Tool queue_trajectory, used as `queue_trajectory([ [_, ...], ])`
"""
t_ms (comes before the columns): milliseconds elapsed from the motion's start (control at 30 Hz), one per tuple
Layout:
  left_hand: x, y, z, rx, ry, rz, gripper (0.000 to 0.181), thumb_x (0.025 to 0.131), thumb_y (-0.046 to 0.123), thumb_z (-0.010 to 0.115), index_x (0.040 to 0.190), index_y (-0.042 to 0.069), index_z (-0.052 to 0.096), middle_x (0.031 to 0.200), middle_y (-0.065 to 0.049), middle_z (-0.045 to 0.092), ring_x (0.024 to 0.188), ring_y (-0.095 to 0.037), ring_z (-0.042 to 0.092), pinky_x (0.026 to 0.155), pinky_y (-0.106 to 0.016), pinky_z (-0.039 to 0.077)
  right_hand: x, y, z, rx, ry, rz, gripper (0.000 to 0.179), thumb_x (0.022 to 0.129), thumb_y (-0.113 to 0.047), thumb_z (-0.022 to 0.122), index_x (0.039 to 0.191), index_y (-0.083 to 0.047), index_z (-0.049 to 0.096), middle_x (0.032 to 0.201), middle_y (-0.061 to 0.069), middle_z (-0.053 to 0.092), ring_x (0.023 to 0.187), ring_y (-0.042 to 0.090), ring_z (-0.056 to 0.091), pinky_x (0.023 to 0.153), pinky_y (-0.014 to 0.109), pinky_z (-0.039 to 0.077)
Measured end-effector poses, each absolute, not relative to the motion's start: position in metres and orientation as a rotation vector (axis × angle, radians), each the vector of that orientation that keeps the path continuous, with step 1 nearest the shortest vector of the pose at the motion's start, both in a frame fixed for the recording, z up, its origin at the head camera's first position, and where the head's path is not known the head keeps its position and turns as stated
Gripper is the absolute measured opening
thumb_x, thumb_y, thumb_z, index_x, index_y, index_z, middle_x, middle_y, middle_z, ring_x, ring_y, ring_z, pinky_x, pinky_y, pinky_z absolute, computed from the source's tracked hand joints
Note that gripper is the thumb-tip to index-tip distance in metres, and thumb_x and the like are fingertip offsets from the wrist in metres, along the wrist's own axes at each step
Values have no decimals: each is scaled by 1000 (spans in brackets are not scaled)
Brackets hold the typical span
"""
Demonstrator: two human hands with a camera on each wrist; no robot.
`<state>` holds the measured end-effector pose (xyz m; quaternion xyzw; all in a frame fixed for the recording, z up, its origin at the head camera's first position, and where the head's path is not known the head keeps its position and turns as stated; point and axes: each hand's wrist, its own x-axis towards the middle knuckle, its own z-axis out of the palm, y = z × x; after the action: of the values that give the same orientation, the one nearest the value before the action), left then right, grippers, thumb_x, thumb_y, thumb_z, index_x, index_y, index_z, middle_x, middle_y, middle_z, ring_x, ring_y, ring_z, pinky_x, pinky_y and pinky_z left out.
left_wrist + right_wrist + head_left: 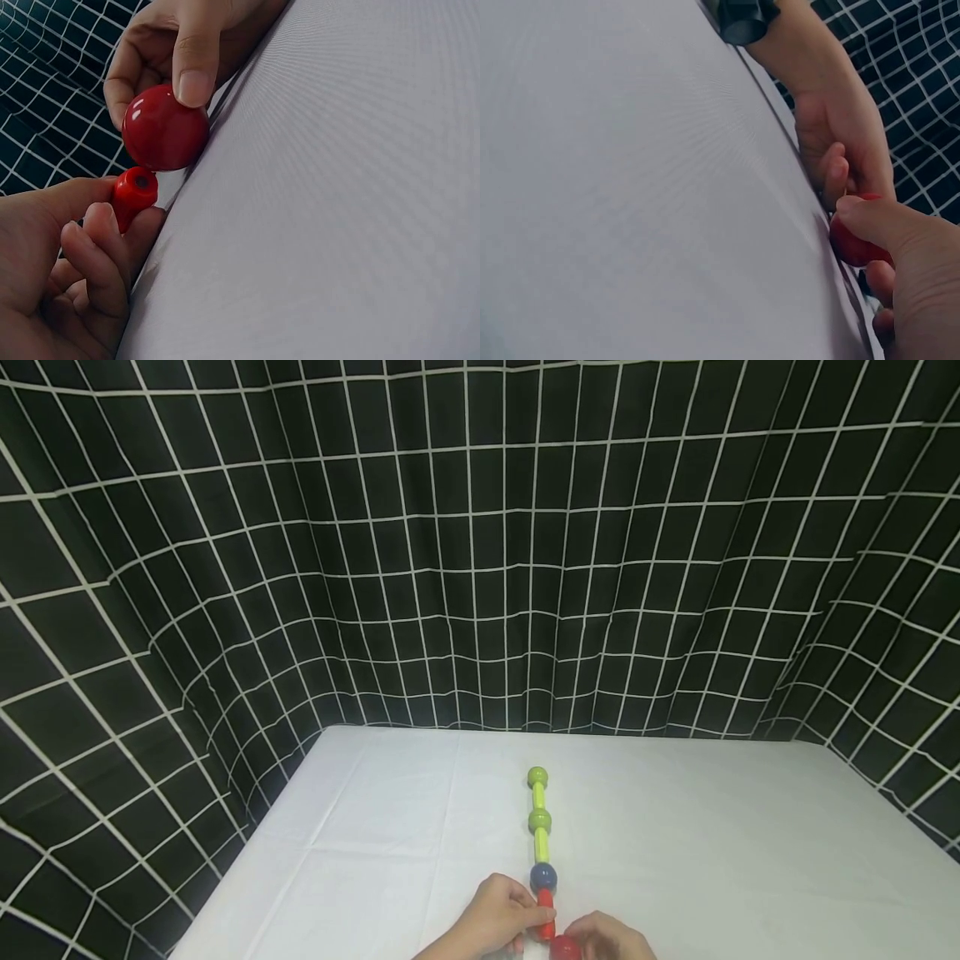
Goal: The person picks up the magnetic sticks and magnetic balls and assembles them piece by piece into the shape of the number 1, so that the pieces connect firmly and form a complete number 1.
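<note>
A straight chain lies on the white cloth, with a green ball [537, 777] at its far end. From there come a yellow-green rod [538, 796], a second green ball [540, 820], another yellow-green rod [542, 845], a blue ball [543, 877] and a red rod [546, 900]. My left hand [498, 913] pinches that red rod between thumb and fingers. A red ball [165, 129] is held by the thumb and fingers of my right hand [609, 935]. It sits right by the rod's near end; whether they touch I cannot tell.
A white cloth [712, 827] covers the table. Dark curtains with a white grid [495, 543] hang behind it and along both sides. In the right wrist view, a dark device [744, 21] is worn on the left wrist.
</note>
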<state>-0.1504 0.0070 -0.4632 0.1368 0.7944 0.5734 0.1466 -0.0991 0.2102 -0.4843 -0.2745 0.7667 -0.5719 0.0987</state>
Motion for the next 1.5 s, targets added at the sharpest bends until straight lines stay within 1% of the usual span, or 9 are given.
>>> queue_trajectory([
  [100, -150, 7, -464, 403, 2274, 1653, 24, 77, 29, 74, 68, 7, 69, 53, 2, 62, 34, -1, 42, 36, -12, 32, -97, 206, -482, -860, 2197, -1729, 21, 91, -3, 50, 111, 6, 49, 90, -1, 65, 81, 0, 63, 66, 23, 53],
  [200, -151, 6, -464, 421, 2272, 1645, 25, 78, 30, 73, 68, 7, 69, 53, 2, 63, 34, 0, 42, 36, -11, 32, -96, 201, -483, -999, 2195, -1767, 22, 91, 2, 46, 113, 2, 51, 100, 3, 63, 87, 2, 63, 69, 25, 54],
  [333, -152, 6, -465, 420, 2276, 1632, 26, 78, 31, 72, 67, 8, 69, 52, 3, 63, 34, 1, 42, 36, -11, 32, -95, 195, -486, -1254, 2390, -1762, 33, 85, 6, 56, 116, -3, 54, 99, 4, 60, 87, 2, 61, 67, 23, 54],
  [400, -152, 7, -465, 413, 2273, 1630, 25, 77, 31, 73, 67, 9, 69, 53, 3, 63, 34, 1, 42, 36, -11, 32, -95, 192, -486, -1292, 2477, -1746, 35, 84, 4, 61, 117, -5, 56, 97, 4, 60, 87, 2, 60, 66, 22, 53],
  [567, -152, 7, -464, 422, 2263, 1640, 23, 78, 30, 72, 67, 9, 69, 53, 3, 63, 34, 0, 42, 36, -11, 32, -94, 189, -486, -1175, 2574, -1688, 27, 86, -5, 64, 112, -5, 61, 91, 0, 58, 82, -4, 56, 63, 19, 50],
  [833, -153, 8, -464, 429, 2263, 1638, 24, 77, 30, 73, 67, 9, 69, 51, 4, 62, 34, 1, 42, 36, -11, 32, -95, 190, -486, -1201, 2577, -1649, 28, 86, -7, 64, 114, -4, 61, 90, 1, 53, 83, -6, 54, 64, 18, 50],
  [1033, -153, 8, -465, 433, 2253, 1641, 25, 77, 31, 73, 67, 8, 68, 49, 4, 60, 34, 1, 42, 36, -11, 32, -94, 191, -487, -1161, 2557, -1695, 32, 85, -3, 63, 116, -5, 59, 91, -1, 51, 79, -6, 51, 60, 17, 48],
  [1267, -152, 10, -465, 435, 2254, 1649, 26, 78, 31, 73, 67, 8, 69, 48, 3, 60, 33, 1, 42, 36, -11, 31, -93, 192, -487, -1154, 2475, -1770, 39, 84, 2, 62, 121, -8, 56, 94, -1, 50, 82, -5, 53, 62, 19, 50],
  [1500, -151, 2, -459, 445, 2247, 1629, 34, 82, 38, 68, 69, 6, 69, 52, 0, 63, 34, -1, 44, 36, -11, 34, -92, 192, -479, -914, 2771, -1698, 40, 76, -13, 76, 113, -15, 60, 95, -4, 55, 75, -1, 52, 61, 18, 47],
])
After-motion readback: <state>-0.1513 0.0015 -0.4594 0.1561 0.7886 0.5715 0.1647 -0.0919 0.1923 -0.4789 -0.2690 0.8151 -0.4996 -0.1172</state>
